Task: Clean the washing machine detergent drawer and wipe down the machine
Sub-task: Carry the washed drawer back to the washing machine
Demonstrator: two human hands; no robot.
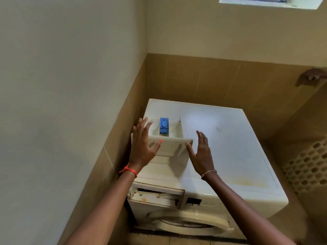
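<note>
Corner of a small room: cream painted walls (70, 68) above a lower band of tan tiles (212, 78). A white-framed window (265, 1) sits high at right, letting in soft daylight.

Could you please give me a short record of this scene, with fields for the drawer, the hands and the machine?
drawer: detergent drawer pulled out, lying on top of the washing machine, toward its left side
insert: blue insert inside the drawer
slot: drawer slot in the machine's front, empty
left hand: open, fingers straight, at the drawer's left end
right hand: open, at the drawer's right end
contact: cannot tell
nearby: perforated basket, right of the machine
</note>
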